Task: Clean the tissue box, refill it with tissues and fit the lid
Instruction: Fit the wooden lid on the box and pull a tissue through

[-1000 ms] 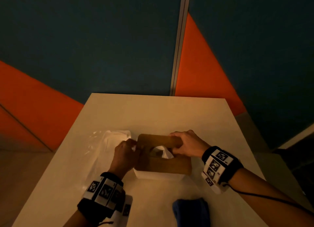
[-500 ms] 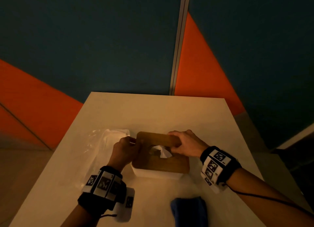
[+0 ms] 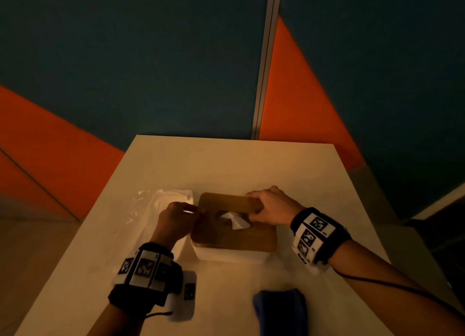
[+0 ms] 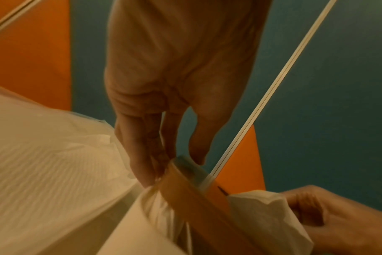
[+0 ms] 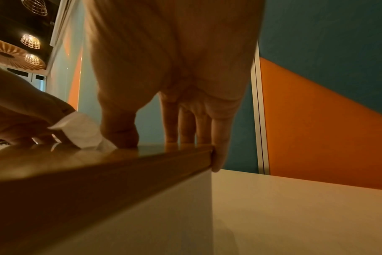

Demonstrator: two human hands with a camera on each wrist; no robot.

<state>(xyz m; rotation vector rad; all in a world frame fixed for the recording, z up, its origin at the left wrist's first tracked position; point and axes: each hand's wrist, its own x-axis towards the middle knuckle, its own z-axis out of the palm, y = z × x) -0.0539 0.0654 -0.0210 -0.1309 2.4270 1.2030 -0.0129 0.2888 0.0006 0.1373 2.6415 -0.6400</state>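
Your wooden lid (image 3: 234,231) now sits lower and flatter on the white tissue box (image 3: 227,256) than half a second ago, when its left end rode higher; the box stands mid-table, near you. One tissue (image 3: 235,219) pokes up through the lid's slot. Your right hand (image 3: 270,207) stays clamped on the lid's far edge: thumb on top, fingers curled over the rim. Your left hand (image 3: 176,219) is still at the lid's left end, fingers pinching that edge.

Just left of the box, touching your left hand, lies the clear plastic tissue pack (image 3: 161,207). A dark blue cloth (image 3: 279,309) lies at the near edge of the table (image 3: 226,164), apart from the box.

The left wrist view shows what the head view hides: your fingertips (image 4: 146,179) at the lid's corner, beside bunched tissue caught at the box rim. The right wrist view shows your little finger (image 5: 219,155) hooked down past the lid's corner against the box wall (image 5: 142,215).
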